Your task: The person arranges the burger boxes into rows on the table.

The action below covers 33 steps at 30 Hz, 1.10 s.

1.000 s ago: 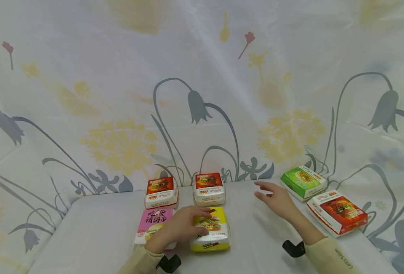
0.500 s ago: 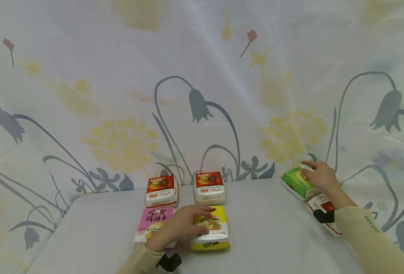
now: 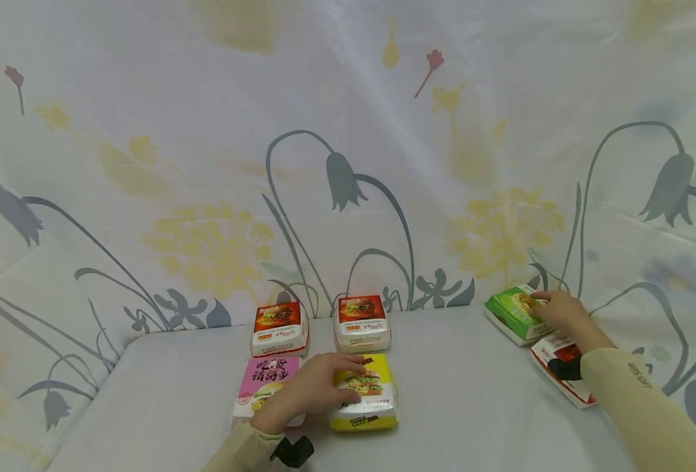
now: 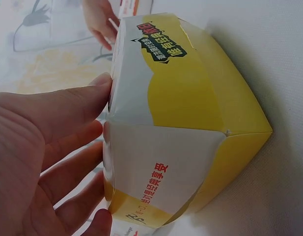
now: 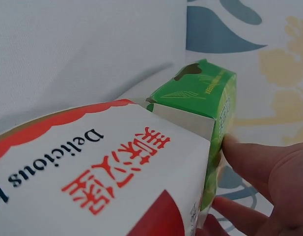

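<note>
burger boxes, six; hands, two

Wide lane across tabletop between yellow box and green box. Floral sheet bars rear. Red-and-white box crowds green box's near side; right sleeve overhangs it.

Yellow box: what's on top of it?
The left hand touches the top of the yellow box. Its burger print shows; part of the top, under the hand in the head view, can't be seen.
</note>
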Each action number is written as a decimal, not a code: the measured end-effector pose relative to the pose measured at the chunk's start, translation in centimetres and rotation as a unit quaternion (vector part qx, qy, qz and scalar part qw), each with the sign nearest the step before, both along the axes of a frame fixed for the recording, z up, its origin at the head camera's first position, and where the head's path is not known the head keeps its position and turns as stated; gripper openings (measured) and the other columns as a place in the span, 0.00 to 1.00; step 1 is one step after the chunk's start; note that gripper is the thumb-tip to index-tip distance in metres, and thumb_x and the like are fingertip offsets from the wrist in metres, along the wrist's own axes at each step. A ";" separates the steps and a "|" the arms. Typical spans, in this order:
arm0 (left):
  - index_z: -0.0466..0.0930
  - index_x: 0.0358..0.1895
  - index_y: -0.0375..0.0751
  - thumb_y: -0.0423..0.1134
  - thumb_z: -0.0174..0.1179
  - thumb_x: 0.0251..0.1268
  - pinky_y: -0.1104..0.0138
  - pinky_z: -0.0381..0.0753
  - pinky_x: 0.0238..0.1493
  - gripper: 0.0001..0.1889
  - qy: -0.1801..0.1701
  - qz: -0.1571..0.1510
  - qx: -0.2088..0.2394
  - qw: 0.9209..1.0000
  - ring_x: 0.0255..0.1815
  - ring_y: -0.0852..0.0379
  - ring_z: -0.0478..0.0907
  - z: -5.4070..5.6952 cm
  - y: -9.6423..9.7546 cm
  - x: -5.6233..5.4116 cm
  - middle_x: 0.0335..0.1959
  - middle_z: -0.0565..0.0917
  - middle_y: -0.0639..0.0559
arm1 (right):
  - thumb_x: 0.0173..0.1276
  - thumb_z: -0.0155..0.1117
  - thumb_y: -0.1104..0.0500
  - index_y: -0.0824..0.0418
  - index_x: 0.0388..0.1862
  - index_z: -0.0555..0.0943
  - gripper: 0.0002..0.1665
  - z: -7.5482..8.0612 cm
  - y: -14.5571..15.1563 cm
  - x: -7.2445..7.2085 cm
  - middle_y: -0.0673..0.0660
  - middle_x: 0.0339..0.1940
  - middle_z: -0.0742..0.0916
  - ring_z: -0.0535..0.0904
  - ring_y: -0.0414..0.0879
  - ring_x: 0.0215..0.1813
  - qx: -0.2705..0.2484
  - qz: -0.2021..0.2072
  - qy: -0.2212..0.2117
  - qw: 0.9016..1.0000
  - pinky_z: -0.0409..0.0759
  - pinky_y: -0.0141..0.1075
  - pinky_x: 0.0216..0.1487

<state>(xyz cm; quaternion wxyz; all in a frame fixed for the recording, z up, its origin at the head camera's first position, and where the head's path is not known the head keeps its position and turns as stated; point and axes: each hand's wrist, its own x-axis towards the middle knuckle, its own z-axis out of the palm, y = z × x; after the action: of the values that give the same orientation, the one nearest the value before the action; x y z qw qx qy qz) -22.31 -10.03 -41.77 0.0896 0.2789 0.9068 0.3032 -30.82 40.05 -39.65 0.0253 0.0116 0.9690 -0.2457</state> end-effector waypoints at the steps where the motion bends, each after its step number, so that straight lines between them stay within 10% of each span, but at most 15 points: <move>1: 0.86 0.55 0.58 0.50 0.72 0.58 0.46 0.67 0.67 0.20 0.001 -0.001 0.000 1.000 0.69 0.50 0.70 0.0 0.0 0.0 0.65 0.76 0.66 | 0.71 0.60 0.53 0.77 0.68 0.65 0.37 0.0 0.0 0.0 0.87 0.64 0.65 0.69 0.77 0.55 -0.003 0.000 -0.002 1.000 0.76 0.58 0.46; 6: 0.86 0.54 0.58 0.50 0.72 0.58 0.46 0.67 0.67 0.19 -0.002 0.003 -0.001 1.000 0.68 0.50 0.70 -0.1 0.0 -0.1 0.65 0.77 0.66 | 0.70 0.60 0.52 0.75 0.69 0.65 0.38 -0.1 -0.1 0.1 0.87 0.64 0.65 0.72 0.69 0.47 -0.008 -0.005 -0.015 1.000 0.76 0.45 0.36; 18: 0.86 0.54 0.57 0.50 0.72 0.58 0.46 0.65 0.68 0.19 -0.003 0.005 -0.008 1.000 0.69 0.50 0.69 -0.1 0.1 -0.1 0.65 0.76 0.67 | 0.69 0.63 0.53 0.78 0.63 0.71 0.34 -0.7 -2.2 0.0 0.84 0.60 0.73 0.68 0.81 0.58 0.016 0.033 0.034 0.999 0.71 0.66 0.54; 33: 0.86 0.54 0.57 0.49 0.72 0.58 0.46 0.65 0.68 0.19 -0.002 0.006 0.000 1.000 0.70 0.50 0.69 -0.1 0.1 -0.1 0.65 0.77 0.66 | 0.68 0.66 0.47 0.76 0.64 0.74 0.38 -2.2 -6.7 0.6 0.80 0.65 0.72 0.64 0.78 0.65 -0.036 0.031 0.036 0.998 0.67 0.67 0.60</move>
<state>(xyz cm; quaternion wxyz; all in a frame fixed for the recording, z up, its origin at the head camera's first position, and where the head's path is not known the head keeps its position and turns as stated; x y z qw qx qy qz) -22.45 -9.90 -41.82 0.0896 0.2733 0.9081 0.3043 -30.24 33.38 -41.87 -0.0021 -0.0280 0.9596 -0.2801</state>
